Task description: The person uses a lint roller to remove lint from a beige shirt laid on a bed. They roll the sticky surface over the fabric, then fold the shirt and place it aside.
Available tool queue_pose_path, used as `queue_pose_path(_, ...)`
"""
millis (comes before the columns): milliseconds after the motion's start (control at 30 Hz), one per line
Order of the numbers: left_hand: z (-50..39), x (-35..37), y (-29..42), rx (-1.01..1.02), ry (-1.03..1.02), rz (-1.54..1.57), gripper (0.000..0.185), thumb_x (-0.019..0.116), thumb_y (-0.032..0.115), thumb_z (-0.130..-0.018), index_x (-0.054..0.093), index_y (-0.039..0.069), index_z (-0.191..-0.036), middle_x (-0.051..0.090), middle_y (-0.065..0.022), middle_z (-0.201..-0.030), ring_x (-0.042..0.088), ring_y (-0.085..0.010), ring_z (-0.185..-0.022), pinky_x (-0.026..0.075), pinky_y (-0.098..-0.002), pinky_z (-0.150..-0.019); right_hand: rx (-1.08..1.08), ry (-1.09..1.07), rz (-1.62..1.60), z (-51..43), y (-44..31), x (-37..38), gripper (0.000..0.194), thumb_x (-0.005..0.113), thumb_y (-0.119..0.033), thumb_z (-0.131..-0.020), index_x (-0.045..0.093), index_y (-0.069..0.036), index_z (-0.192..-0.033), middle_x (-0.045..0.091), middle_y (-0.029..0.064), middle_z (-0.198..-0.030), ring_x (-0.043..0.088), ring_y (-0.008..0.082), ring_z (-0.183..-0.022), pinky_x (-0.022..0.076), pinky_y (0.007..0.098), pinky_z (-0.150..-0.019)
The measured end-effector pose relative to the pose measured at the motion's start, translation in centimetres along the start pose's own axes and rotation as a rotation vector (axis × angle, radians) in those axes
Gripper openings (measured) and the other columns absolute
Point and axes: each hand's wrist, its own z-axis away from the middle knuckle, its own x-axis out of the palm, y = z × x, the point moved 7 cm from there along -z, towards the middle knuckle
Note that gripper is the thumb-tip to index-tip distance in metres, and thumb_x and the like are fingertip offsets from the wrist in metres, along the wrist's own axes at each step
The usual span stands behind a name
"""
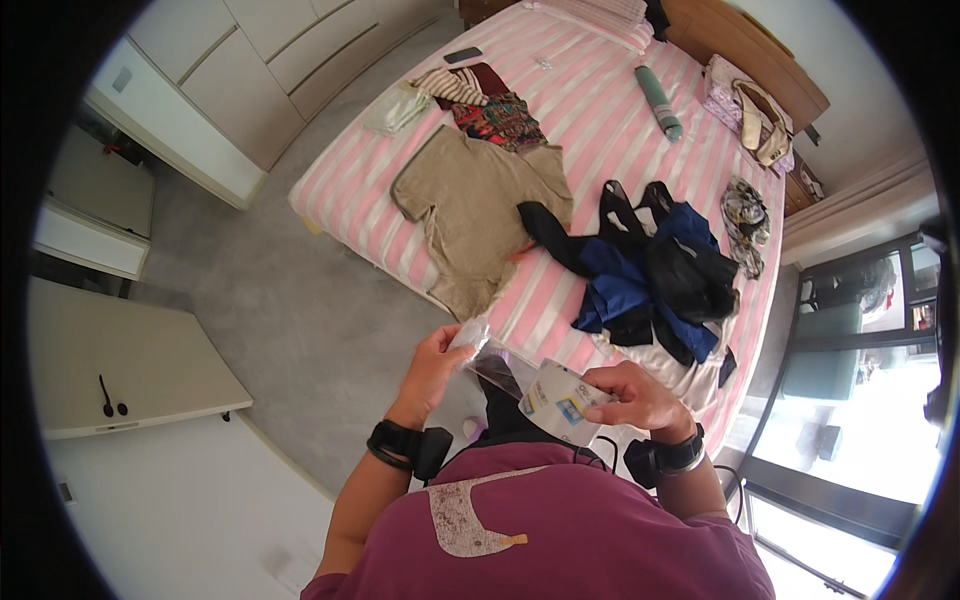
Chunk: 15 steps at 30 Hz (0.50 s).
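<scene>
My left hand [429,375] pinches a crumpled clear plastic wrapper [472,337] between thumb and fingers. In my right hand [641,396] is a white printed card [561,405], gripped at its right edge and bearing writing and blue-and-yellow pictures. Clear film [501,373] spans the gap between the two hands; whether it joins the card is hard to tell. Both hands are above the near edge of a bed with a pink-and-white striped sheet [360,217]. Just beyond my left hand, a tan garment [472,202] lies spread on the bed, its lower end by the edge.
Blue and black clothes [652,270] are heaped at the right of the bed. A patterned garment [502,120], a plastic bag [397,109], a phone [463,55] and a green roll [658,103] lie farther back. Cabinets [247,60] stand left; a glazed door [855,405] is at right.
</scene>
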Motion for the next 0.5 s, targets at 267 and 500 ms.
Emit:
queue_pose_path(267,-5.1,-1.2,11.7,0.271,0.205,-0.54,0.037,0.054,0.013,-0.094,0.052,0.01,-0.131,0.057,-0.007,-0.124,0.054,-0.0104,-0.093,0.051,-0.0282,-0.072,-0.053,-0.027,-0.074,-10.0,-2.9,-7.1,0.027,0.068,-0.015,-0.086,0.063,0.005,-0.103,0.061,0.0007,-0.084,0.051,0.0053,-0.078,0.0431,0.0224,-0.068)
queue_pose_path(500,-9.7,-2.2,15.8,0.136,-0.039,0.249,0.045,0.049,0.004,-0.096,0.043,0.003,-0.141,0.053,-0.005,-0.127,0.052,-0.0103,-0.098,0.043,-0.0259,-0.092,-0.013,0.027,-0.136,-14.4,-5.2,-10.7,0.03,0.068,-0.015,-0.084,0.063,0.007,-0.104,0.063,0.0021,-0.084,0.054,0.0062,-0.079,0.0439,0.022,-0.071)
